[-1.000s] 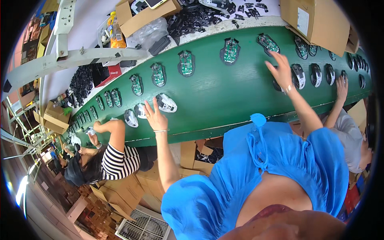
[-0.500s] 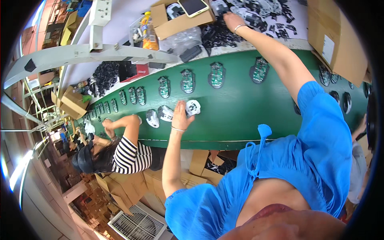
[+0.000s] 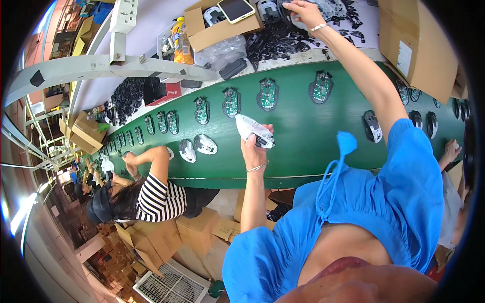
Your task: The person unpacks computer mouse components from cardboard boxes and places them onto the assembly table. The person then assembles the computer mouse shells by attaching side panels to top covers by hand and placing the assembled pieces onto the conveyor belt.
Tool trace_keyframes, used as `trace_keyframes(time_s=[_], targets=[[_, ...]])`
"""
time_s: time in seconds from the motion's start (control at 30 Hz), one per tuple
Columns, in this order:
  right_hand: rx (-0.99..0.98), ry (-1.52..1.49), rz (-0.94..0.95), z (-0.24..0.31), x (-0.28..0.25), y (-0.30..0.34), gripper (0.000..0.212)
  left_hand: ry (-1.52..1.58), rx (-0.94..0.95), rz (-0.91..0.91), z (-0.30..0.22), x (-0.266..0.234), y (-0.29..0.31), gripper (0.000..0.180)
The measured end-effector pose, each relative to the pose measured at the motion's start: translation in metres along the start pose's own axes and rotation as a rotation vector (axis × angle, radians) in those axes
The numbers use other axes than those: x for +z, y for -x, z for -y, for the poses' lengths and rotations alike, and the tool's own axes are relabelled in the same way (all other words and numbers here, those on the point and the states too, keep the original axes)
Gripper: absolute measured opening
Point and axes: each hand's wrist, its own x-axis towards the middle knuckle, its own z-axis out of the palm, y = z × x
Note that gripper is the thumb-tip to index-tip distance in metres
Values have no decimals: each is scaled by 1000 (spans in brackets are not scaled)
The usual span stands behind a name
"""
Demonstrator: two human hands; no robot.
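Over the green belt (image 3: 303,146), my left hand (image 3: 251,151) grips a white computer mouse shell (image 3: 252,130) and holds it tilted above the surface. My right hand (image 3: 302,12) reaches to the far bench, fingers pinched together over a heap of black plastic parts (image 3: 283,48); what they hold is too small or hidden to tell. Two more white shells, one (image 3: 205,144) beside the other (image 3: 187,150), lie on the belt left of my left hand. A row of mouse bases with green circuit boards (image 3: 267,94) runs along the belt's far side.
At far right stands a cardboard box (image 3: 424,50); dark-sided mice, including one (image 3: 373,127), lie near it. Another box (image 3: 222,25) carries a phone (image 3: 236,9), beside an orange bottle (image 3: 182,40). A metal frame (image 3: 101,68) arches at left. A co-worker in stripes (image 3: 161,197) sits left.
My left hand has picked a white shell up off the belt and turned it, moving right. My right hand has lifted slightly from the parts heap, its fingers now pinched.
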Motion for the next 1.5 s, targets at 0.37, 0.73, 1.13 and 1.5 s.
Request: trace_keyframes(time_s=[0.37, 0.73, 1.13, 1.5], targets=[[-5, -136, 74, 121, -60, 256, 24, 270, -61, 226, 2, 126, 8, 48], [-597, 111, 45, 168, -33, 336, 22, 131, -1, 257, -2, 180, 44, 53], [-375, 62, 157, 169, -37, 336, 27, -174, 206, 260, 0, 171, 51, 53], [-73, -366, 658, 165, -79, 337, 59, -436, 367, 489, -27, 146, 60, 90]])
